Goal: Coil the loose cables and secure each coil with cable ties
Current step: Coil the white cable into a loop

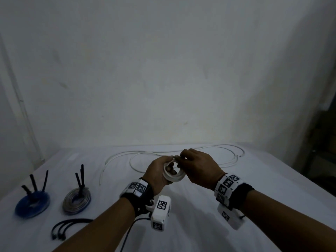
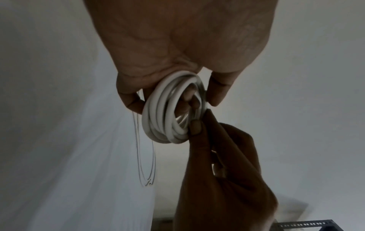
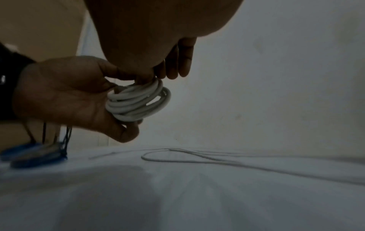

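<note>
A small coil of white cable (image 1: pixel 173 174) (image 2: pixel 173 109) (image 3: pixel 138 103) hangs above the table's middle. My left hand (image 1: pixel 160 171) (image 2: pixel 168 87) grips it, fingers curled through the ring. My right hand (image 1: pixel 192 166) (image 2: pixel 199 126) (image 3: pixel 158 73) pinches the cable at the coil's top edge. The uncoiled rest of the white cable (image 1: pixel 181 153) (image 3: pixel 217 157) lies in wide loops on the white cloth behind the hands. A blue coil (image 1: pixel 32 202) and a grey coil (image 1: pixel 76 200) lie at the left, each bound with black ties that stick up.
Several loose black cable ties (image 1: pixel 67 227) lie near the front left of the cloth-covered table (image 1: pixel 200 224). A plain wall rises behind. Dark furniture (image 1: pixel 321 142) stands past the table's right edge.
</note>
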